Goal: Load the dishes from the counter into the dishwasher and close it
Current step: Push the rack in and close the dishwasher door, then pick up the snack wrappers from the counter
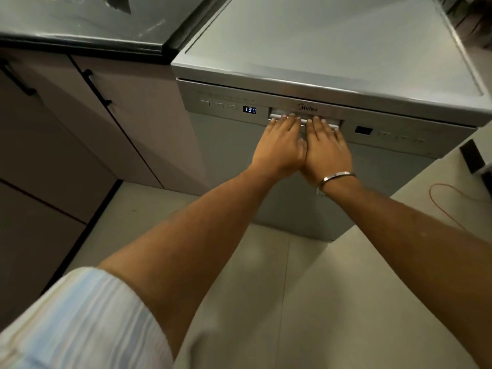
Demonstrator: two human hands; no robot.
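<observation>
A silver dishwasher (pixel 229 161) stands in front of me with its door upright and shut against the body. Its small display (pixel 249 110) reads 130. My left hand (pixel 279 142) and my right hand (pixel 326 147) lie side by side, fingers straight, pressing flat on the door just below the recessed handle (pixel 332 123), fingertips touching the handle bar. A metal bangle sits on my right wrist. No dishes are in view.
A dark counter (pixel 80 30) with beige cabinet doors and black handles runs along the left. The flat grey top of the dishwasher (pixel 332 43) carries nothing. An orange cable (pixel 442 201) lies on the pale tiled floor at the right.
</observation>
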